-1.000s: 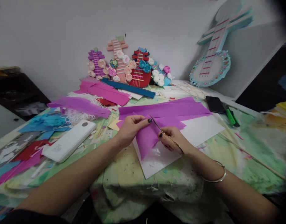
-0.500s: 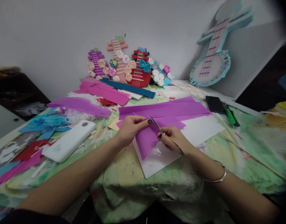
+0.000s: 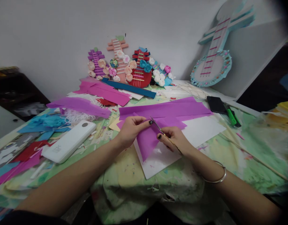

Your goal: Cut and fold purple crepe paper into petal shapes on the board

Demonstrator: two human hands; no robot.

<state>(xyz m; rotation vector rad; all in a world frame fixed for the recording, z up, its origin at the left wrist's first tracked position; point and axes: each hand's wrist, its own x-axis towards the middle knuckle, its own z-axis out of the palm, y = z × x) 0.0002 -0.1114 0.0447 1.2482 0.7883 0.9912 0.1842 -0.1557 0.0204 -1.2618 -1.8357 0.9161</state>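
My left hand (image 3: 134, 129) pinches the upper edge of a piece of purple paper (image 3: 146, 145), which hangs down in a pointed flap. In my right hand (image 3: 173, 139) is a pair of slim scissors (image 3: 166, 135), fingers closed round the handles. The blades point up and left, against the purple paper close to my left thumb; whether they are parted I cannot tell. Under both hands lies a white glossy sheet (image 3: 155, 167). Just beyond, a long folded strip of purple paper (image 3: 162, 109) rests across the sheet.
A white power bank (image 3: 70, 140) lies left among coloured scraps. Decorated model lutes (image 3: 140, 70) lean on the back wall; a larger pale-blue one (image 3: 212, 64) stands right. A black phone (image 3: 216, 104), a green cutter (image 3: 232, 117) and a thin stick (image 3: 254, 156) lie on the right.
The scissors and my right hand have shifted very slightly to the left. My left hand keeps its pinch on the purple paper.
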